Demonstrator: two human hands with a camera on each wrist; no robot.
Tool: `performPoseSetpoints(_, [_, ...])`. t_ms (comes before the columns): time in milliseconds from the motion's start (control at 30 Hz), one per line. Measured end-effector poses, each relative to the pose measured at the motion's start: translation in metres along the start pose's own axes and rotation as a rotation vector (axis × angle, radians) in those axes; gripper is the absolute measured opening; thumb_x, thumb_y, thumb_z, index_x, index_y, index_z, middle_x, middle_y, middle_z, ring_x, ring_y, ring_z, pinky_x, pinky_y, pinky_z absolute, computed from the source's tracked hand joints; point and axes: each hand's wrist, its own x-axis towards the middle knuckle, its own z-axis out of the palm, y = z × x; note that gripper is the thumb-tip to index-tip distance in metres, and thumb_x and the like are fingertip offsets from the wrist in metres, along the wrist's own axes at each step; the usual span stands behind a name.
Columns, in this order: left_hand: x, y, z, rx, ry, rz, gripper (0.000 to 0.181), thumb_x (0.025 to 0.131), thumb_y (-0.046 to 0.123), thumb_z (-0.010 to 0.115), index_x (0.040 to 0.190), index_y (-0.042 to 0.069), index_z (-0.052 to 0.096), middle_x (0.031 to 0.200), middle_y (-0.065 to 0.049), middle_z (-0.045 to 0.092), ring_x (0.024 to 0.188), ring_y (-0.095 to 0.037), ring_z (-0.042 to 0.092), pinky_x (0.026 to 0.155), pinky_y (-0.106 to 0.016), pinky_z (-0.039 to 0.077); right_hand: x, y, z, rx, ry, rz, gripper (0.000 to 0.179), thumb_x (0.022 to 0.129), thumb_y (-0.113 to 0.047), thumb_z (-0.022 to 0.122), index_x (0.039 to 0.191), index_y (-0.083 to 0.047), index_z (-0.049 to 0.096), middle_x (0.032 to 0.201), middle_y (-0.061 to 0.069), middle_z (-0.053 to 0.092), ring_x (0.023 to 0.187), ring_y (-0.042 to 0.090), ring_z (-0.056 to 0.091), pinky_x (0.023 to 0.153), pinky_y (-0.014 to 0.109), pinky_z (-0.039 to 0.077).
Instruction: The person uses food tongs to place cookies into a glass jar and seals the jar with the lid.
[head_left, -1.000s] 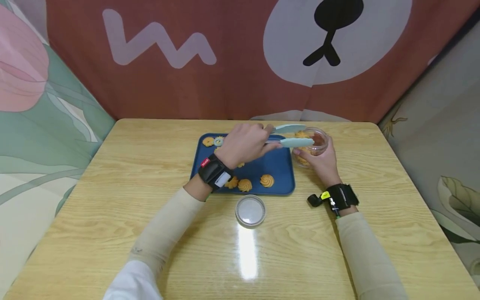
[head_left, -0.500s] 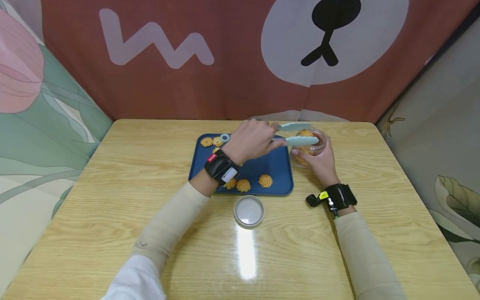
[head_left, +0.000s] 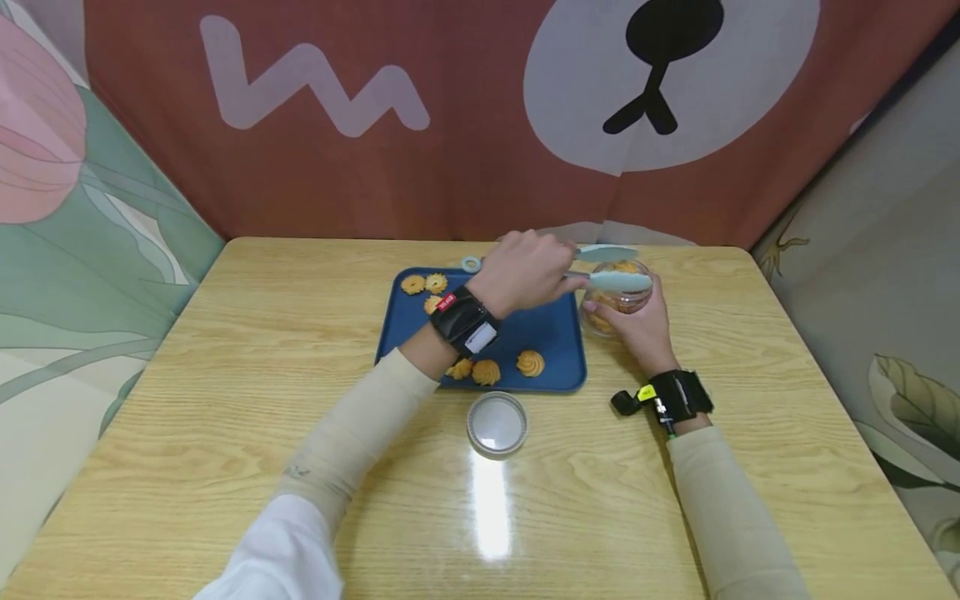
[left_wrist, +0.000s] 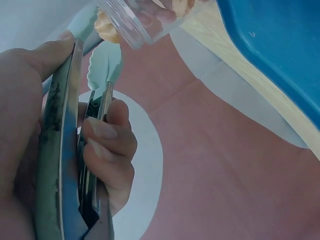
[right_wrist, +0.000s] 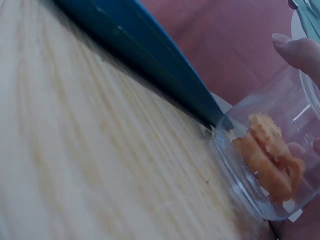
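Note:
My left hand grips a pair of tongs with pale green scalloped tips. A piped cookie sits by the tong tips at the mouth of a clear jar; whether both tips touch it is unclear. My right hand holds the jar, tilted, at the tray's right side, thumb and fingers around it. Cookies lie inside, near its bottom. On the blue tray are several more cookies, among them a swirled cookie at the front. My left hand and wrist hide part of the tray.
A round lid lies on the wooden table in front of the tray. A brown printed curtain hangs right behind the table's far edge. Black camera straps circle both wrists.
My left hand has shifted right with the tongs, bringing their tips further over the jar mouth. More cookies at the tray's left now show. My right hand and the jar stay nearly in place.

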Motion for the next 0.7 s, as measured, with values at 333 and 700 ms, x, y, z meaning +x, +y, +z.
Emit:
performPoseSetpoints(333, [0.0054,0.0033,-0.0001,0.027,-0.004,0.009,0.046,0.093,0.06,0.041,0.076,0.022,0.058,0.06,0.004,0.042,0.049,-0.011,0.046,0.042,-0.027,0.03,0.0017,0.004,0.0013,0.022,0.023,-0.028,0.092,0.068,-0.02,0.085,0.14,-0.022,0.028,0.128,0.009,0.043,0.111,0.019,0.046,0.091,0.032,0.039])
performPoseSetpoints(700, [0.0081,0.0036,0.0001,0.022,-0.031,0.001,0.05,0.091,0.064,0.039,0.072,0.021,0.058,0.059,0.004,0.041,0.049,-0.012,0.046,0.042,-0.026,0.029,0.0011,0.0052,0.0008,-0.021,0.016,-0.032,0.089,0.069,-0.023,0.084,0.139,-0.023,0.029,0.132,0.01,0.042,0.113,0.017,0.045,0.091,0.033,0.04])
